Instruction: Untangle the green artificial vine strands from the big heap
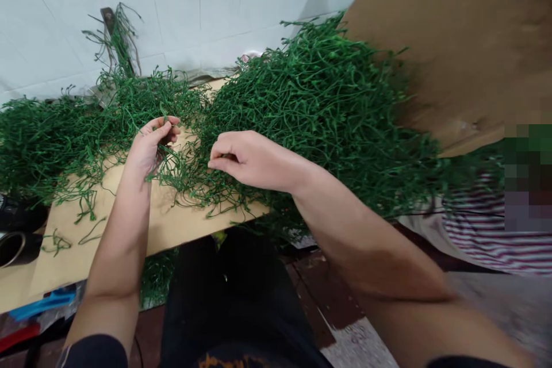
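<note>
My left hand (149, 144) pinches a thin green artificial stem (163, 109) between thumb and fingertips, above a light brown board (168, 227). Close by on the right, my right hand (248, 158) is closed with its fingertips together; whatever they hold, if anything, is too small to make out. Loose green stems (183, 175) lie tangled on the board between and below the two hands. Behind and beside my right hand rises a large heap of green plastic stems (310, 92). Another pile of stems (38, 138) spreads to the left.
An upright dark bar (116, 40) with stems hanging on it stands near the tiled wall (181, 6). A big cardboard sheet (457, 46) leans at the right. A person in a striped top (478, 241) is at the right edge. Black cylinders (21, 247) sit at the left.
</note>
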`<state>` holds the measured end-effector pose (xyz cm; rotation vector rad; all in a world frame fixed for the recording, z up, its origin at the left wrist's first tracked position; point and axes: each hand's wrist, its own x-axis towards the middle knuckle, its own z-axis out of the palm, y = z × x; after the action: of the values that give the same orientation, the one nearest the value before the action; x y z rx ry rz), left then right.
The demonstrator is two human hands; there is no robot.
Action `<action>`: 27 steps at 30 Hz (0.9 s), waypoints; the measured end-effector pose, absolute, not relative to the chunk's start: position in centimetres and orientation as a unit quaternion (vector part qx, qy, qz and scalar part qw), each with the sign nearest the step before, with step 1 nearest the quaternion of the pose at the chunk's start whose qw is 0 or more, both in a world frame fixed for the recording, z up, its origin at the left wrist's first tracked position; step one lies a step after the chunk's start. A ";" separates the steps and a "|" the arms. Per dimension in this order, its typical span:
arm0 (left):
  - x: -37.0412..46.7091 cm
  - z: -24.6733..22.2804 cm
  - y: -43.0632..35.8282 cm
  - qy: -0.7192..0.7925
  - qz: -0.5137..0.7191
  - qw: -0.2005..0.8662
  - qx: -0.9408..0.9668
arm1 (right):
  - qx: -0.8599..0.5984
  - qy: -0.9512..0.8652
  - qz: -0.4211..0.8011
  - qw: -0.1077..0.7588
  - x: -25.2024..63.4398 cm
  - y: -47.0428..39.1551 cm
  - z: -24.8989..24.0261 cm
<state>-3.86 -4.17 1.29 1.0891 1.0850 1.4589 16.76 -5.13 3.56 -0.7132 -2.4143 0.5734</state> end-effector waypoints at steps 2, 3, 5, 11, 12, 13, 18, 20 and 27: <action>-4.3 1.5 -4.3 0.464 0.583 0.481 0.461 | -0.302 -0.886 0.179 0.304 17.1 -4.6 3.0; -4.5 1.6 -4.4 0.471 0.577 0.478 0.465 | -0.327 -0.872 0.153 0.331 17.6 -3.7 2.8; -4.7 1.8 -4.4 0.478 0.573 0.479 0.463 | -0.382 -0.833 0.093 0.390 19.2 -1.2 2.8; -4.5 2.0 -3.9 0.452 0.624 0.511 0.382 | -0.611 -0.677 -0.071 0.405 22.7 2.2 4.0; -4.5 2.0 -3.8 0.448 0.630 0.515 0.371 | -0.609 -0.677 -0.083 0.404 22.5 1.7 4.1; -4.5 2.0 -3.7 0.446 0.633 0.517 0.364 | -0.590 -0.690 -0.081 0.412 21.9 1.1 4.1; -4.1 2.4 -3.6 0.449 0.640 0.486 0.390 | -0.365 -0.818 0.131 0.424 14.9 -2.7 2.1; -3.6 2.5 -3.8 0.453 0.633 0.471 0.414 | -0.312 -0.841 0.199 0.395 11.6 -3.8 0.8; -3.8 3.2 -4.8 0.458 0.642 0.426 0.443 | -0.310 -0.762 0.362 0.438 8.6 -5.0 -0.6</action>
<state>-3.78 -4.76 3.18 1.1066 1.1456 1.6050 8.60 -5.03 -0.59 -0.7713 -1.8942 0.9011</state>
